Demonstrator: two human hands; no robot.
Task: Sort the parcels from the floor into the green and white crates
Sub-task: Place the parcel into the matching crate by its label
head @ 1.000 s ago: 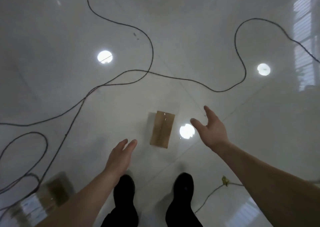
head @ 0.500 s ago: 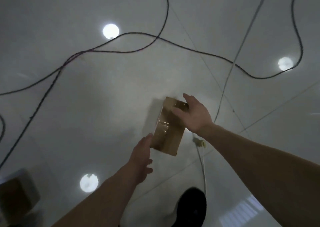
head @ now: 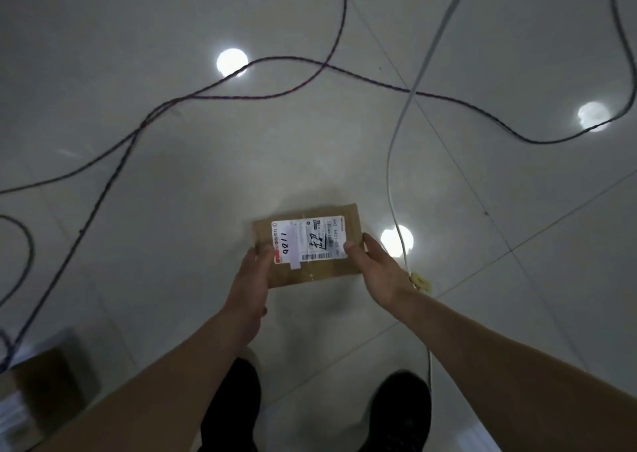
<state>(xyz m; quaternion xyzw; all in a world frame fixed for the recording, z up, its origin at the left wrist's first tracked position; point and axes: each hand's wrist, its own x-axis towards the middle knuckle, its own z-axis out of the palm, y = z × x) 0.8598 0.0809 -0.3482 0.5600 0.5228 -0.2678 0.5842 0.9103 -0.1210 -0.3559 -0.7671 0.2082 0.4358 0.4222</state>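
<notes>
A flat brown cardboard parcel [head: 312, 272] is held off the glossy floor, its white shipping label facing up with black handwriting on it. My left hand [head: 251, 286] grips its left end, thumb on the label. My right hand [head: 377, 274] grips its right end, thumb on top. The parcel lies roughly level, lengthwise from left to right. No green or white crate is in view.
Dark cables [head: 241, 96] loop across the pale tiled floor, and a white cable [head: 393, 162] with a yellow tag [head: 421, 282] runs down the right. Another brown parcel [head: 38, 389] lies at the lower left. My black shoes [head: 234, 407] stand below the hands.
Both hands reached down, took the parcel from the floor, lifted it and turned it over, so the label side now faces up and it lies crosswise.
</notes>
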